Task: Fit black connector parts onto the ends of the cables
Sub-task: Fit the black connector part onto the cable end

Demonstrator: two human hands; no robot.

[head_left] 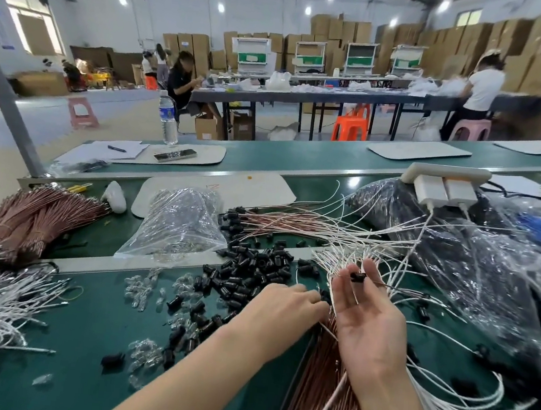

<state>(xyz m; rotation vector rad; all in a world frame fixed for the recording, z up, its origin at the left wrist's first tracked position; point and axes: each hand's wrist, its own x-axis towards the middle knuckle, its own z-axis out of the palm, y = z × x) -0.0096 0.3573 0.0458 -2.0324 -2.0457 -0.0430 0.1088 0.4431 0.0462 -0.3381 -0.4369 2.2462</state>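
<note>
My right hand [367,317] is raised palm up over the green bench. Its thumb and fingertip pinch a black connector [358,277], from which a thin cable [401,289] trails to the right. My left hand [284,307] lies knuckles up, its fingers curled down at the top of the copper-coloured cable bundle [323,409], beside a black connector [325,297]. Its fingertips are hidden. A pile of loose black connectors [248,269] lies just beyond my left hand. White cables [350,257] fan out behind my right hand.
Small clear bulbs [145,288] are scattered at left of the pile. A clear bag [179,224] lies behind them. More cable bundles [24,220] sit at far left, and plastic-wrapped stock [478,262] with a power strip [444,180] at right. Other people work at tables behind.
</note>
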